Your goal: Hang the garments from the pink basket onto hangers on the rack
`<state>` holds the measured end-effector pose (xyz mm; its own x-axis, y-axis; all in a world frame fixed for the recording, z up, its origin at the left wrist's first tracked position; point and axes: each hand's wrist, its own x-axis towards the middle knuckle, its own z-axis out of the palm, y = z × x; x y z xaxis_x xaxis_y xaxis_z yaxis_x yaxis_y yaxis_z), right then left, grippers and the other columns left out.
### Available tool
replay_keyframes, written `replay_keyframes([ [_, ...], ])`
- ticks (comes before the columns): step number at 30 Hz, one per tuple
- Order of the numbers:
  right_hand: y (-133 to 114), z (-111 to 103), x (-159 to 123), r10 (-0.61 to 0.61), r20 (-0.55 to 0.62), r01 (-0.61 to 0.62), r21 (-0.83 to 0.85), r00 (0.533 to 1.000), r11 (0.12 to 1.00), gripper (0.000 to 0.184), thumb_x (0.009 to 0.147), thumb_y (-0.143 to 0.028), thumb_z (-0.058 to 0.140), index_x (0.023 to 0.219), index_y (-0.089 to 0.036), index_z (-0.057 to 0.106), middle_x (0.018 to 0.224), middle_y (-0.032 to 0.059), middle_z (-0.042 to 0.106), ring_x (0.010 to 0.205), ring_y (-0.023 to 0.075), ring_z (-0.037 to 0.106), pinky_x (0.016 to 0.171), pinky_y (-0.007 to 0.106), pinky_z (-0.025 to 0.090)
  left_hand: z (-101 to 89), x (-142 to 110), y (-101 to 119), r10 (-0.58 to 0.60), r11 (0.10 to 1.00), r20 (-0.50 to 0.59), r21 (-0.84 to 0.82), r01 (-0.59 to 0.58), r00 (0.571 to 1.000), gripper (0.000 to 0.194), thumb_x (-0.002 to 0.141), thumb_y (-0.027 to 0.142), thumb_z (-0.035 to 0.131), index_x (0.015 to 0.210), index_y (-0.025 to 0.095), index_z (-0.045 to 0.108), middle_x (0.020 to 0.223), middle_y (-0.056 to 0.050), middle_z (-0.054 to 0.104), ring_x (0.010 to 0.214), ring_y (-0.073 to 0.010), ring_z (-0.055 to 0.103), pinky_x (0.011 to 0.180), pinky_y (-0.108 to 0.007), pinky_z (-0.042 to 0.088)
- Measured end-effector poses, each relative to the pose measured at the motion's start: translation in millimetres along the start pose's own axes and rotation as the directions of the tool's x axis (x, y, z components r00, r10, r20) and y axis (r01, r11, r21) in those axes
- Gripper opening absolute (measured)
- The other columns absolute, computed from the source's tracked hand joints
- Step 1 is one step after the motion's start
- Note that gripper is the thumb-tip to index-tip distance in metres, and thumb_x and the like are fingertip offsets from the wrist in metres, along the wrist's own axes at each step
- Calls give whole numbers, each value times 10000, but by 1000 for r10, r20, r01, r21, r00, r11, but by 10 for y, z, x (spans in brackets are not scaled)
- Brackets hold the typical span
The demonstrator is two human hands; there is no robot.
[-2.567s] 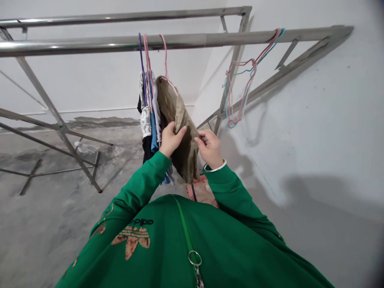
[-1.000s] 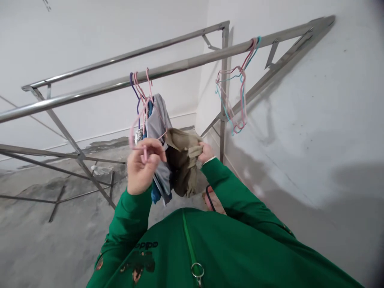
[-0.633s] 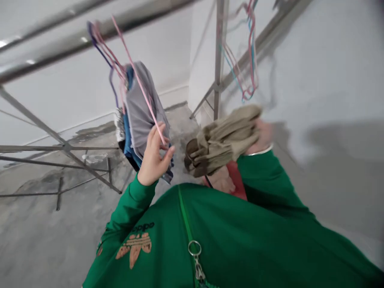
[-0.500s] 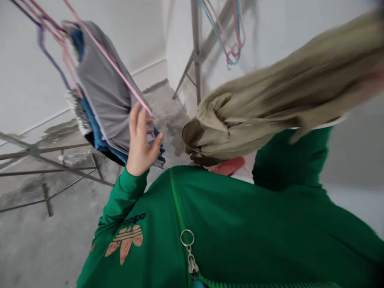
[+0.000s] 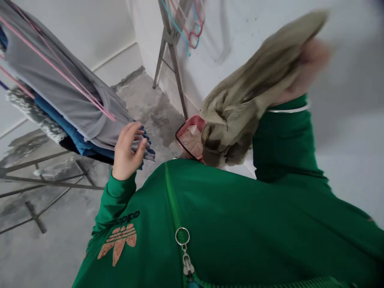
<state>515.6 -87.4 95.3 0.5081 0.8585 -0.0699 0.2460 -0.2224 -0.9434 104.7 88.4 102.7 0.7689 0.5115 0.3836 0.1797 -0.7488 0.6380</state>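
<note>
My right hand (image 5: 309,64) is raised at the upper right, blurred by motion, and grips a bunched khaki garment (image 5: 246,100) that hangs down from it toward my chest. My left hand (image 5: 128,151) hangs open with fingers loosely curled, holding nothing, just below the hem of a grey garment (image 5: 63,100) on a pink hanger (image 5: 60,72). Blue (image 5: 69,134) and patterned clothes hang behind the grey one.
A pink basket (image 5: 190,136) with cloth inside stands on the concrete floor by my body. A metal rack leg (image 5: 175,68) rises near the white wall, with several empty pink and teal hangers (image 5: 189,28) on it. Rack crossbars (image 5: 45,182) lie at the left.
The khaki garment came off its hanger and my right hand swung it up and to the right. My left hand let go of the pink hanger and dropped lower. The view tilted down.
</note>
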Motion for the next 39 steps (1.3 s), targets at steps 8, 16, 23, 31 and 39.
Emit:
replay_keyframes([
  [8, 674, 1135, 186, 193, -45, -190, 61, 980, 980, 156, 681, -60, 643, 556, -146, 606, 587, 51, 634, 639, 146, 600, 652, 321, 486, -491, -380, 371, -1, 999, 34, -38, 3, 999, 221, 934, 245, 500, 1084, 208, 659, 932, -57, 734, 873, -155, 701, 790, -274, 575],
  [16, -485, 2186, 371, -408, 296, 361, 203, 863, 910, 472, 835, -482, 584, 1207, -191, 585, 1115, 97, 664, 870, 174, 637, 820, 361, 528, -638, -309, 344, 31, 949, -427, 298, 108, 904, 205, 894, 209, 545, 1076, 203, 639, 1151, -87, 659, 1060, -204, 641, 931, -373, 547],
  [23, -1564, 3204, 636, -544, 310, 538, 114, 779, 835, 529, 795, -304, 587, 1275, -100, 500, 744, 27, 626, 653, 158, 563, 701, 305, 490, -486, -71, 273, 11, 842, -440, 489, 229, 898, 379, 911, 237, 512, 1284, 171, 500, 1323, -180, 538, 1118, -243, 617, 919, -388, 559],
  [31, -1448, 2699, 798, -321, 183, 205, 468, 929, 860, 323, 737, -407, 557, 944, -160, 566, 460, -108, 378, 353, 52, 281, 368, 193, 216, -454, -84, 99, 79, 637, -438, 713, 292, 896, 401, 908, 243, 492, 1293, 134, 471, 1251, -235, 587, 1106, -342, 631, 835, -462, 579],
  [39, -1454, 1749, 931, -102, -66, 121, 495, 993, 860, 204, 707, -276, 601, 867, -168, 533, 415, -106, 370, 321, 31, 232, 349, 165, 138, -464, 154, -154, 50, 856, -507, 465, 225, 861, 619, 901, 241, 507, 1460, 138, 259, 1411, -243, 449, 1312, -317, 479, 1023, -481, 482],
])
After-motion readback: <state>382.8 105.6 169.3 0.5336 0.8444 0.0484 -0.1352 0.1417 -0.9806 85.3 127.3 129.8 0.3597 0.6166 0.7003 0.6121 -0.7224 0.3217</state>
